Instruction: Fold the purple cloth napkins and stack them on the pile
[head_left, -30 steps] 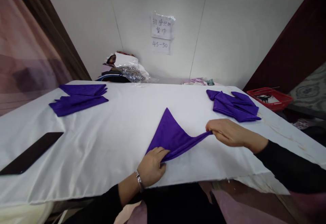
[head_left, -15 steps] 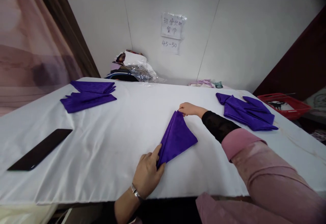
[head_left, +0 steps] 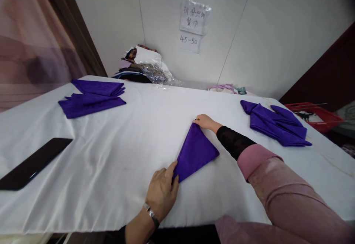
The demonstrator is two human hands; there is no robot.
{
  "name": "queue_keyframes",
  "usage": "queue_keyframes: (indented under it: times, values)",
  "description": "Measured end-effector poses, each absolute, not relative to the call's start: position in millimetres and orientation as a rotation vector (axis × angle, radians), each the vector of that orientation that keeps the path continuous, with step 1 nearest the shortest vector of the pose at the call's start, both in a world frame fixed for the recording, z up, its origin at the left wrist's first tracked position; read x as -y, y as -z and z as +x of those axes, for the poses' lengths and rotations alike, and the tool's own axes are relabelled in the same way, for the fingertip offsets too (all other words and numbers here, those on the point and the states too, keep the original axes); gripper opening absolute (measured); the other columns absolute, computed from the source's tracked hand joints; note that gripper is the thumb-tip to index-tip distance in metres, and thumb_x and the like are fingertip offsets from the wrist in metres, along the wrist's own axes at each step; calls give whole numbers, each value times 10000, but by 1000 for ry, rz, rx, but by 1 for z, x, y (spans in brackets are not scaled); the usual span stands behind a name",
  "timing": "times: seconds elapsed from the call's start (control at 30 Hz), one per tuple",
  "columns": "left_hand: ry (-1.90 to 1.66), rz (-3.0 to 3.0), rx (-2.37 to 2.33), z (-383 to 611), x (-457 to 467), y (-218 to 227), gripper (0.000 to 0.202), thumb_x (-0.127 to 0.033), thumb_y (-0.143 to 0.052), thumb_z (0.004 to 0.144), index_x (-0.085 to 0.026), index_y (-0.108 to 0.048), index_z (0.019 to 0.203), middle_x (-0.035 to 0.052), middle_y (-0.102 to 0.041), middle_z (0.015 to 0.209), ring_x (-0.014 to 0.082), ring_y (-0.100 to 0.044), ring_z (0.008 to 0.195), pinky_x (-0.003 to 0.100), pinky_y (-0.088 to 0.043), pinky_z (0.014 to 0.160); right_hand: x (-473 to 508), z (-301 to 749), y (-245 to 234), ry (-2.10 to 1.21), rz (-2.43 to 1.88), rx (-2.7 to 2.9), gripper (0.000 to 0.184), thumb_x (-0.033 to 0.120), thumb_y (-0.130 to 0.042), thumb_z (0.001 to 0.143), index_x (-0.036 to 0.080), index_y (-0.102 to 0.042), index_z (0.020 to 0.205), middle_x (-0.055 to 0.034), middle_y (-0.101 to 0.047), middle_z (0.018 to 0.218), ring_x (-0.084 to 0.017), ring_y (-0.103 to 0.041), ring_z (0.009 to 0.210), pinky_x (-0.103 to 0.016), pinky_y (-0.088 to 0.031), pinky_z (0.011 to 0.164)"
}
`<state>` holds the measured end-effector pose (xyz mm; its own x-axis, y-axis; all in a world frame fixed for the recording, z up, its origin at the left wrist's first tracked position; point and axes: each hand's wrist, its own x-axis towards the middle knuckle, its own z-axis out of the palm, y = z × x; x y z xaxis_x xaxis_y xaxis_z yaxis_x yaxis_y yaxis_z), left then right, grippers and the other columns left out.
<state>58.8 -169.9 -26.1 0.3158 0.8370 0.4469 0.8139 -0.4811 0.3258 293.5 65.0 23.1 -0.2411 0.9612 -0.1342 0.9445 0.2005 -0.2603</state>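
A purple napkin (head_left: pixel 195 151) lies folded into a narrow triangle on the white tablecloth (head_left: pixel 116 151), its tip pointing away from me. My left hand (head_left: pixel 162 190) pinches its near corner at the table's front, fingers closed on the cloth. My right hand (head_left: pixel 204 121) reaches out and presses the far tip, fingers together on the fabric. The pink sleeve over a black cuff crosses the table's right side.
A stack of folded purple napkins (head_left: pixel 93 98) lies far left. Several loose purple napkins (head_left: pixel 277 124) lie far right. A black phone (head_left: pixel 31 164) rests at the left. A red basket (head_left: pixel 316 115) stands beyond the right edge. Bags of cloth (head_left: pixel 146 68) sit against the wall.
My right hand carried the napkin's right corner over to the far tip, folding the wide triangle into a narrower one. My left hand stayed on the near corner.
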Motion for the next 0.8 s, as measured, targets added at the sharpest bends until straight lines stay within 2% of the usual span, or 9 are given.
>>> queue_keyframes:
  times: [0.13, 0.33, 0.47, 0.8]
  values:
    - [-873, 2589, -1620, 58, 172, 29, 341, -176, -446, 873, -142, -431, 1213, 67, -668, 823, 205, -604, 722, 375, -492, 686, -62, 292, -14, -384, -1890, 2360, 261, 365, -490, 885, 171, -619, 766, -82, -669, 893, -190, -581, 816, -249, -327, 598]
    - [-903, 2524, -1626, 56, 174, 27, 168, -184, -440, 892, -179, -485, 1053, 31, -650, 770, 186, -604, 696, 350, -472, 671, -56, 294, -4, -355, -1848, 2304, 283, 406, -450, 908, 194, -582, 776, -40, -651, 825, -163, -555, 735, -245, -311, 576]
    - [-912, 2516, -1612, 55, 174, 25, 123, -183, -436, 892, -191, -507, 991, 15, -639, 734, 181, -598, 661, 342, -465, 650, -54, 294, -1, -340, -1815, 2282, 292, 415, -434, 919, 197, -570, 781, -27, -636, 791, -154, -542, 706, -245, -313, 582]
    - [-903, 2527, -1644, 55, 175, 25, 162, -211, -424, 898, -197, -494, 1043, 28, -655, 746, 189, -617, 671, 348, -477, 648, -56, 289, 2, -315, -1904, 2221, 325, 484, -487, 882, 189, -601, 805, -42, -648, 798, -170, -552, 708, -254, -301, 557]
